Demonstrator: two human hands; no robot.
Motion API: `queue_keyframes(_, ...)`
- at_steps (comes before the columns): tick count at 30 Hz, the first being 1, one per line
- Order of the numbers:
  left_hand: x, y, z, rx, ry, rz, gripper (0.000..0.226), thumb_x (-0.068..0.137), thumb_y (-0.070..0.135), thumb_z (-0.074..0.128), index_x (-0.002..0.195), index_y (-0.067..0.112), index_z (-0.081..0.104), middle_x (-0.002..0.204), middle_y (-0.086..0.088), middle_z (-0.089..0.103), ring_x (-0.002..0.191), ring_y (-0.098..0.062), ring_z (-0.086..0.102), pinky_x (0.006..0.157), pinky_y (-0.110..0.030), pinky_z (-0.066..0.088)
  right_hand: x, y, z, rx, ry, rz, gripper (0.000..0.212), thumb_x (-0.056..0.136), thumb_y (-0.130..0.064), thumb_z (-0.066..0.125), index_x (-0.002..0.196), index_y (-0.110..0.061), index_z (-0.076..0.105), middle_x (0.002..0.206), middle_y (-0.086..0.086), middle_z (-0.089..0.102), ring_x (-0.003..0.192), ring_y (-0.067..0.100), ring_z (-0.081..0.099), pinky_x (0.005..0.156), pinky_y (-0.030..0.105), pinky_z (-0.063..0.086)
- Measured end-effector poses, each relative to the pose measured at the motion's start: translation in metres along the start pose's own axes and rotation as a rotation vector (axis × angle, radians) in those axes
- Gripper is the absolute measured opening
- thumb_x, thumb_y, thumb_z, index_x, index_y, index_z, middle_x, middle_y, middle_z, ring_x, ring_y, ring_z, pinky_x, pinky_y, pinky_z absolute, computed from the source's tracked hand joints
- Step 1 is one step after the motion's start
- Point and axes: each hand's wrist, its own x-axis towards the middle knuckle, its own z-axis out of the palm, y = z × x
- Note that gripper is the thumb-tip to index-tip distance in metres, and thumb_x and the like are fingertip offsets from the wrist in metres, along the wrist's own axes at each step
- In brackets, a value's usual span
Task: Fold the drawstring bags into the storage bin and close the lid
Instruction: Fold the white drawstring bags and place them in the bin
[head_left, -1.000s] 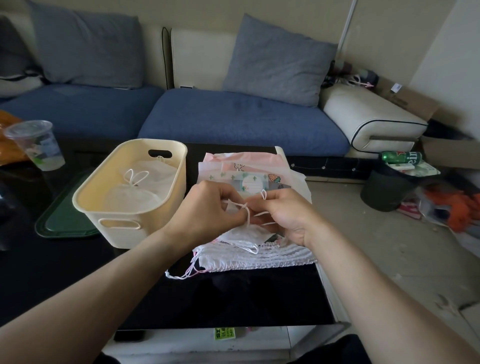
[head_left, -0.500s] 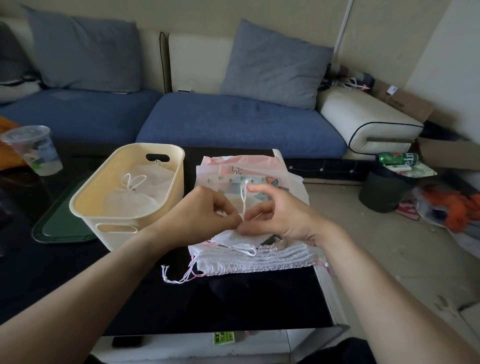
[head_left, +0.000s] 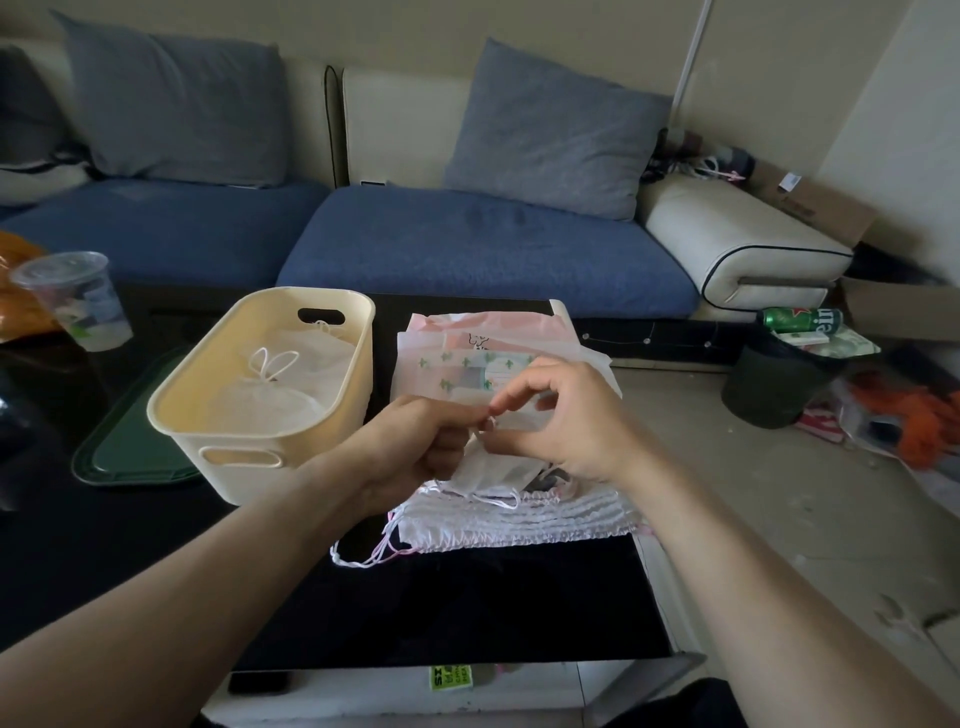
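Both hands dropped lower, pinching the white drawstring over the black table.

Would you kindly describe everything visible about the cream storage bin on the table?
The storage bin is a cream, plastic-looking tub with rounded corners, a thick rolled rim and a slot handle cut into each end. It stands upright and uncovered on the dark table, beside the pile of bags. Inside lies a folded white drawstring bag, its cord looped on top. Neither hand touches the bin.
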Motion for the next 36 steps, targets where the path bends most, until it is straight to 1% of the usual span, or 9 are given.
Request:
queue_keyframes(7, 0.005, -0.005, 0.004, -0.069, 0.095, 0.023, 0.025, 0.096, 0.012, 0.057, 0.071, 0.014, 0.054, 0.054, 0.005, 0.019, 0.053, -0.012, 0.011, 0.052, -0.027, 0.01, -0.002, -0.005, -0.002, 0.025, 0.028, 0.031, 0.01, 0.074, -0.03, 0.089, 0.077, -0.026, 0.081, 0.086, -0.02, 0.074, 0.089, -0.007, 0.066, 0.08, 0.007, 0.044)
queue_keyframes(10, 0.004, -0.008, 0.003, 0.105, 0.164, 0.123, 0.033, 0.096, 0.013, 0.06, 0.064, 0.009, 0.062, 0.049, 0.003, 0.031, 0.046, -0.012, 0.024, 0.047, -0.024, 0.02, -0.003, -0.007, -0.004, 0.019, -0.147, 0.153, 0.013, 0.08, -0.032, 0.084, 0.069, -0.03, 0.077, 0.11, -0.024, 0.07, 0.115, -0.004, 0.058, 0.109, 0.033, 0.04)
queue_keyframes(13, 0.005, -0.01, 0.001, 0.287, 0.226, 0.186, 0.029, 0.097, 0.02, 0.06, 0.072, 0.01, 0.072, 0.045, 0.009, 0.041, 0.044, -0.008, 0.032, 0.046, -0.019, 0.029, -0.001, -0.012, -0.006, 0.367, -0.214, 0.277, 0.022, 0.076, -0.028, 0.064, 0.056, -0.023, 0.072, 0.126, -0.015, 0.067, 0.13, 0.006, 0.05, 0.117, 0.042, 0.028)
queue_keyframes(18, 0.006, -0.012, -0.001, 0.418, 0.301, 0.225, 0.032, 0.097, 0.025, 0.06, 0.069, 0.015, 0.074, 0.052, 0.006, 0.046, 0.052, -0.014, 0.036, 0.056, -0.026, 0.033, 0.002, -0.01, -0.019, 1.122, 0.007, 0.368, 0.029, 0.077, -0.028, 0.061, 0.052, -0.023, 0.047, 0.111, 0.013, 0.073, 0.115, 0.026, 0.065, 0.101, 0.048, 0.043)
queue_keyframes(22, 0.006, -0.013, -0.002, 0.43, 0.302, 0.22, 0.036, 0.098, 0.028, 0.059, 0.066, 0.016, 0.072, 0.051, 0.006, 0.044, 0.057, -0.018, 0.037, 0.061, -0.031, 0.032, 0.008, 0.001, -0.03, 1.313, 0.26, 0.472, 0.032, 0.085, -0.047, 0.066, 0.085, -0.016, 0.071, 0.117, 0.008, 0.07, 0.109, 0.026, 0.068, 0.091, 0.047, 0.053)
queue_keyframes(25, 0.006, -0.013, -0.002, 0.472, 0.268, 0.252, 0.034, 0.098, 0.028, 0.058, 0.07, 0.014, 0.072, 0.047, 0.01, 0.046, 0.051, -0.014, 0.037, 0.057, -0.028, 0.033, 0.009, 0.009, -0.025, 0.865, 0.359, 0.58, 0.034, 0.077, -0.049, 0.071, 0.103, -0.029, 0.066, 0.125, 0.005, 0.065, 0.111, 0.022, 0.066, 0.088, 0.041, 0.055)
queue_keyframes(28, 0.006, -0.014, -0.001, 0.498, 0.241, 0.293, 0.031, 0.096, 0.026, 0.061, 0.07, 0.014, 0.072, 0.047, 0.01, 0.046, 0.049, -0.013, 0.036, 0.051, -0.024, 0.032, 0.005, 0.012, -0.015, 0.317, 0.233, 0.42, 0.031, 0.076, -0.037, 0.075, 0.105, -0.04, 0.066, 0.124, -0.014, 0.065, 0.115, 0.005, 0.06, 0.096, 0.028, 0.047)
queue_keyframes(32, 0.005, -0.013, -0.001, 0.553, 0.181, 0.359, 0.03, 0.093, 0.029, 0.066, 0.069, 0.014, 0.074, 0.049, 0.008, 0.049, 0.048, -0.008, 0.037, 0.05, -0.022, 0.032, 0.001, 0.013, -0.004, 0.066, -0.207, 0.227, 0.03, 0.084, -0.037, 0.076, 0.112, -0.047, 0.069, 0.127, -0.035, 0.054, 0.124, -0.013, 0.045, 0.103, 0.013, 0.033)
queue_keyframes(36, 0.007, -0.014, -0.006, 0.579, 0.201, 0.387, 0.028, 0.091, 0.035, 0.069, 0.067, 0.02, 0.073, 0.051, 0.009, 0.053, 0.049, -0.007, 0.039, 0.05, -0.021, 0.033, -0.001, 0.012, -0.001, 0.001, -0.238, 0.192, 0.01, 0.091, -0.041, 0.07, 0.085, -0.035, 0.073, 0.119, -0.024, 0.062, 0.122, -0.007, 0.053, 0.108, 0.024, 0.041)
